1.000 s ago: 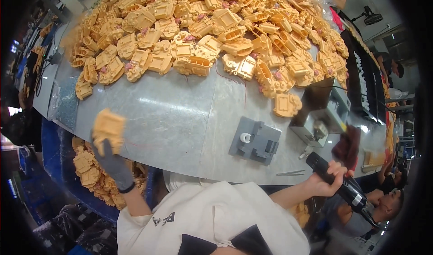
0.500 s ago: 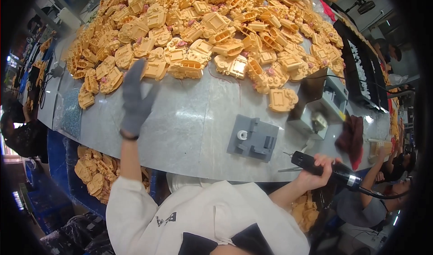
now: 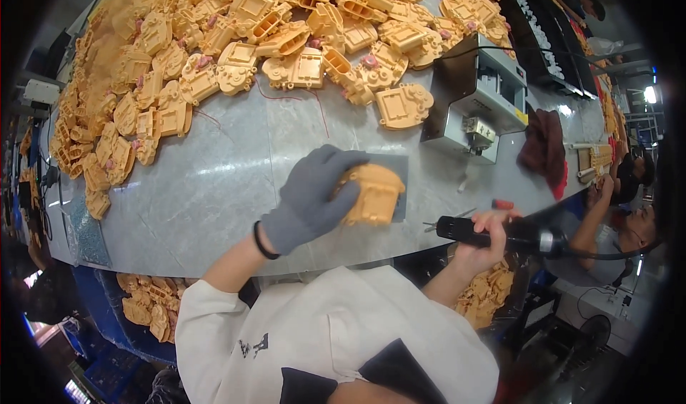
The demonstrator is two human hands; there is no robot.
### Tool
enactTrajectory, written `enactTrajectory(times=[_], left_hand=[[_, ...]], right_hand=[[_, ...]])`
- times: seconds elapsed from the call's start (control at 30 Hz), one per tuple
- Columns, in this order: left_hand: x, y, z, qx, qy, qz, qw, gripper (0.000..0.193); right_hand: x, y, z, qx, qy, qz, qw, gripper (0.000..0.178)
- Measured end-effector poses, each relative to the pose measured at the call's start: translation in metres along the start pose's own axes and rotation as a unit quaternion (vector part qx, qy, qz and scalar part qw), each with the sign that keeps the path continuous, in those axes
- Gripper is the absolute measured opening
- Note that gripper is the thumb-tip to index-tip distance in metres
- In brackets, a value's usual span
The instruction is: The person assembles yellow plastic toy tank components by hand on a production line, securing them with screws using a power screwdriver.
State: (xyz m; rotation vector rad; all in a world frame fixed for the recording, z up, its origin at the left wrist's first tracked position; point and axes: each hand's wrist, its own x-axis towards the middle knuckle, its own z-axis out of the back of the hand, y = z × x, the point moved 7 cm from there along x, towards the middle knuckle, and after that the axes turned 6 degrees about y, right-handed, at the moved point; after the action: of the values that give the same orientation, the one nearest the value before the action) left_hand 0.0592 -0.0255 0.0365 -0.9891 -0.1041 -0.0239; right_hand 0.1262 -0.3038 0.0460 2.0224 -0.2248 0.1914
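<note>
In its grey glove, my left hand (image 3: pixel 304 200) grips a yellow-orange plastic housing (image 3: pixel 376 198) by its left side, thumb across the near face. The housing sits over the grey fixture block (image 3: pixel 401 168) on the table and hides most of it; whether it is fully seated I cannot tell. My bare right hand (image 3: pixel 487 241) is wrapped round a black electric screwdriver (image 3: pixel 456 229), held at the table's near edge to the right of the fixture. The screwdriver's bit points left, apart from the housing, and its cord runs off to the right.
A large heap of similar housings (image 3: pixel 214 39) covers the far side of the grey table (image 3: pixel 229 225). Right of the fixture stand a metal box-shaped device (image 3: pixel 457 96) and a dark red cloth (image 3: pixel 542 146). A blue bin (image 3: pixel 107 300) with housings is below left. A co-worker (image 3: pixel 614 243) sits at right.
My left hand has come from the heap to the fixture and now holds a housing there. The right hand keeps the screwdriver, slightly lower left. The whole view has shifted.
</note>
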Motion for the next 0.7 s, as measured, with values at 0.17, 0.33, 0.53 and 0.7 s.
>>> enactTrajectory(times=[0.17, 0.33, 0.53, 0.7], left_hand=[[0.008, -0.003, -0.033, 0.202, -0.066, 0.007, 0.977, 0.041], [0.015, -0.002, -0.04, 0.218, -0.012, -0.016, 0.976, 0.049], [0.012, 0.0, -0.04, 0.26, -0.022, -0.016, 0.965, 0.052], [-0.016, -0.001, -0.047, 0.232, -0.122, -0.157, 0.952, 0.046]], right_hand=[[-0.001, -0.003, -0.013, 0.032, 0.04, -0.002, 0.999, 0.037], [0.004, -0.003, 0.001, -0.006, 0.011, 0.0, 1.0, 0.039], [0.054, 0.039, -0.014, -0.036, 0.003, 0.172, 0.985, 0.044], [0.107, 0.052, -0.052, -0.071, 0.009, 0.195, 0.978, 0.048]])
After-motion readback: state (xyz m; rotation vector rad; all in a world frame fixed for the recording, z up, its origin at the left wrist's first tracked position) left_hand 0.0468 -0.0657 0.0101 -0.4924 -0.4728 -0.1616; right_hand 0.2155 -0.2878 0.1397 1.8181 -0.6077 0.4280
